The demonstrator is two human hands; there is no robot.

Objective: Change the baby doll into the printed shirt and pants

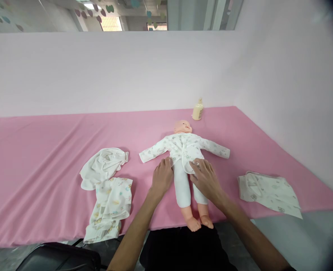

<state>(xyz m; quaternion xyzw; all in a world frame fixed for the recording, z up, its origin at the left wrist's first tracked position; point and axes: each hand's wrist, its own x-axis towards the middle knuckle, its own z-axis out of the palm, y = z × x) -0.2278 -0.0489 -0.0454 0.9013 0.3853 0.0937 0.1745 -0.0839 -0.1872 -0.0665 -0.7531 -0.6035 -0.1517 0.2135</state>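
Observation:
A baby doll (183,127) lies on its back on the pink-covered table, head towards the wall and bare feet at the front edge. It wears a white printed baby shirt (180,145) with both sleeves spread wide, and white leggings (182,188) that end above the ankles. My left hand (163,175) is closed at the shirt's lower left corner, beside the doll's hip; the fingertips are partly hidden. Over the doll's other thigh, my right hand (205,177) pinches the hem of the right front panel between thumb and fingers.
Crumpled white baby clothes (101,165) and a printed garment (112,203) lie to the left. A folded printed garment (270,192) overhangs the front edge at right. A pump bottle (197,110) stands by the wall. A black chair (59,258) is at lower left.

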